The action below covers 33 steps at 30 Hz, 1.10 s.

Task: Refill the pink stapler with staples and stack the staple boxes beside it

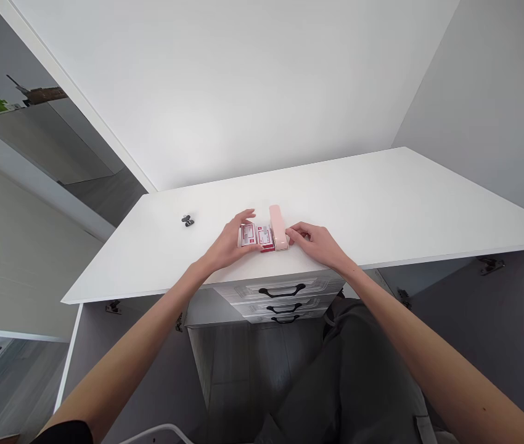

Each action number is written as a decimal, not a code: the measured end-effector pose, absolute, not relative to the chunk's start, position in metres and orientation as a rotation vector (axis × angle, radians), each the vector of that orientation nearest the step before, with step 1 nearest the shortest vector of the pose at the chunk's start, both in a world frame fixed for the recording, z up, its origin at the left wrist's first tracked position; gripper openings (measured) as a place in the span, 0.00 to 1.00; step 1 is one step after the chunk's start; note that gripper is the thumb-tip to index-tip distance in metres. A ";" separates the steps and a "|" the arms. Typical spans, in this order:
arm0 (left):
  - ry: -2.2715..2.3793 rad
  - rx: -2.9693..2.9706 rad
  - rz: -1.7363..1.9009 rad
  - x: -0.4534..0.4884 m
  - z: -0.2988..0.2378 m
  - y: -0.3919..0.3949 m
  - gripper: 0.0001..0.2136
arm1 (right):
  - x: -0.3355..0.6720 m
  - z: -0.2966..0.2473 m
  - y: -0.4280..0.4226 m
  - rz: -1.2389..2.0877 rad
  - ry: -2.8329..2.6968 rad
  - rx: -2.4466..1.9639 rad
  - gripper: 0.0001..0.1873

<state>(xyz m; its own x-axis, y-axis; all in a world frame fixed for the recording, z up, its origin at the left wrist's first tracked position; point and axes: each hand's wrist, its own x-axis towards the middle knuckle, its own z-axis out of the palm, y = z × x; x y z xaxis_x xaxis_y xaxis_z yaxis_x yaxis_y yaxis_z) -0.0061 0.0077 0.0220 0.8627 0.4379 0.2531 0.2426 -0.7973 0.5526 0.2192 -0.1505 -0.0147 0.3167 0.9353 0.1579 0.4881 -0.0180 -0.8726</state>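
Note:
Two small red-and-white boxes (264,235), with printing too small to read, lie side by side near the front edge of the white tabletop. My left hand (230,242) straddles them from the left, thumb along the near side and fingers at the far side, index finger stretched out. Right against the boxes lies a pink stapler (278,227), its length running away from me. At its near right side is my right hand (314,240), fingers curled and thumb tip touching the stapler; the undersides of those fingers are hidden.
Black binder clips (188,221) lie on the left of the tabletop (359,197). Below its front edge are drawers (285,290) with black handles, between open cabinet spaces with hinges. A white wall (243,80) rises behind, and a grey wall (497,111) at right.

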 end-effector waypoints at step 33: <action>0.688 2.254 0.442 -0.010 0.008 0.004 0.44 | 0.221 -0.017 -0.151 0.590 -1.339 -1.654 0.16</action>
<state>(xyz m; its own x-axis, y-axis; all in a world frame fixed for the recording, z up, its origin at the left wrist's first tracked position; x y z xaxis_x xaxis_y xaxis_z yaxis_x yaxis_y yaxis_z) -0.0102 0.0037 0.0081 0.7981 0.5930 0.1069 0.3431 -0.5931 0.7284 0.2205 -0.1509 -0.0165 0.3001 0.9390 0.1681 0.5098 -0.0089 -0.8602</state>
